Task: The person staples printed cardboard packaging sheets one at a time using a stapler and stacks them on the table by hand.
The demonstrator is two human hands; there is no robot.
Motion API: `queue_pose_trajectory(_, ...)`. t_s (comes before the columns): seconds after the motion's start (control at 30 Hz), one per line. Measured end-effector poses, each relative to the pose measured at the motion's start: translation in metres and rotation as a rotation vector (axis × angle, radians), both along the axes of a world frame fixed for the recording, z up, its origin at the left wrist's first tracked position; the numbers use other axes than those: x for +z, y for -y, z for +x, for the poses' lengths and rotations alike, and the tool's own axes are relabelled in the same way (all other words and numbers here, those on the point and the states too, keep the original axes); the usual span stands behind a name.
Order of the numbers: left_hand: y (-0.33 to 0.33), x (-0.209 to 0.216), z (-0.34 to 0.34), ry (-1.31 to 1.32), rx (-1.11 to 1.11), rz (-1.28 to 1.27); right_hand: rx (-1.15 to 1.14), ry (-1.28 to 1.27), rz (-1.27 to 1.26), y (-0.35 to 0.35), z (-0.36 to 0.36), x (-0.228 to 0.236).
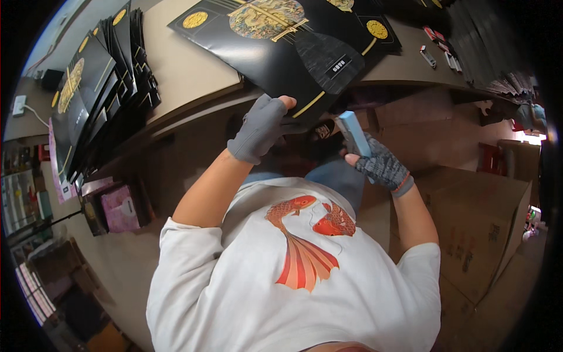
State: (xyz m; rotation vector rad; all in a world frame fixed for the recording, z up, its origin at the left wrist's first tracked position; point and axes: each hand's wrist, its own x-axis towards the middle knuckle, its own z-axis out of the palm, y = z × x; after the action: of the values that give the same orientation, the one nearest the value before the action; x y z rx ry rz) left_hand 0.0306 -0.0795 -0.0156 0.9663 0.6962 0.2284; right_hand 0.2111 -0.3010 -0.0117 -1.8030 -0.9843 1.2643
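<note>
A large glossy black sheet (275, 61), printed with gold emblems and a dark lute shape, lies on the table and juts over its near edge. My left hand (259, 130), in a grey fingerless glove, is closed on the sheet's near edge, with the thumb on top. My right hand (380, 164), in a dark knitted fingerless glove, grips a light blue stapler (353, 130). It is held up in front of the table, just right of the sheet's near corner. The stapler's lower end is hidden by my fingers.
Similar black printed pieces (97, 88) lean in a pile at the table's left. Small red and white boxes (435, 36) and a small silvery piece (427, 56) lie at the right, by a dark stack (489, 50). A cardboard carton (469, 223) stands right of me.
</note>
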Motion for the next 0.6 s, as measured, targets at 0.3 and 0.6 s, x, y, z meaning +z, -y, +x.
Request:
queue_pose_trajectory(0.3,0.019,0.003,-0.018,0.012,0.107,-0.184,0.155,0.119,-0.061,-0.041,-0.033,0.006)
queue_pose_trajectory(0.6,0.019,-0.001,-0.015,0.029,0.063,-0.219,0.084,0.334,-0.158,-0.049,-0.039,0.004)
